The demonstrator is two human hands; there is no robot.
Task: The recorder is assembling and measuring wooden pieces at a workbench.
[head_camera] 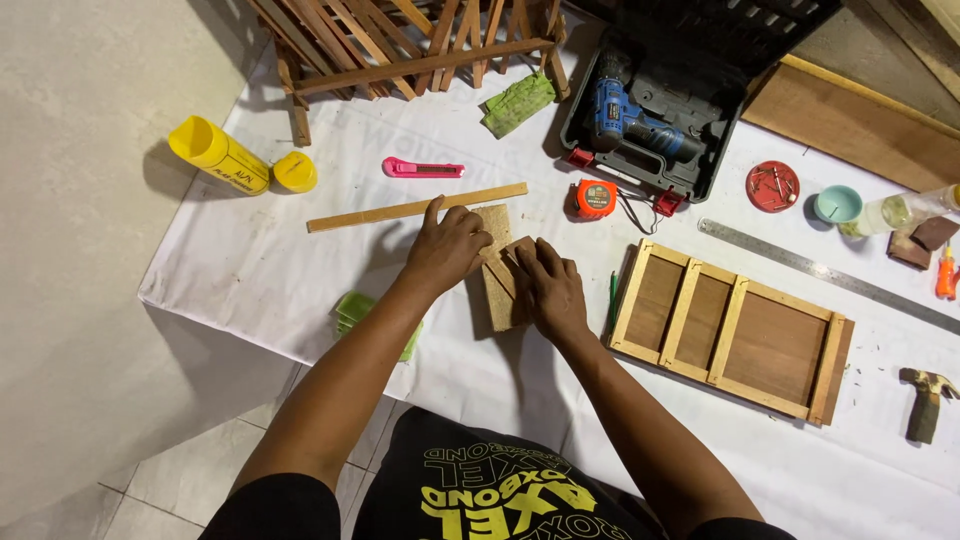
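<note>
Two hands, left (446,248) and right (551,288), at frame centre. One wooden tray (733,332) with three compartments, lower right. One yellow tube (219,154) and one yellow cap (295,172), upper left. One pink cutter (422,168), one orange tape measure (595,198), one blue drill (635,120), one steel ruler (826,275), one hammer (926,400).

A pale tiled floor (80,250) fills the left side, its grout lines showing near the bottom edge. A white sheet (250,270) lies spread across it. At the top right, a wooden board (850,125) rests on grey ground. Light is even and soft.
</note>
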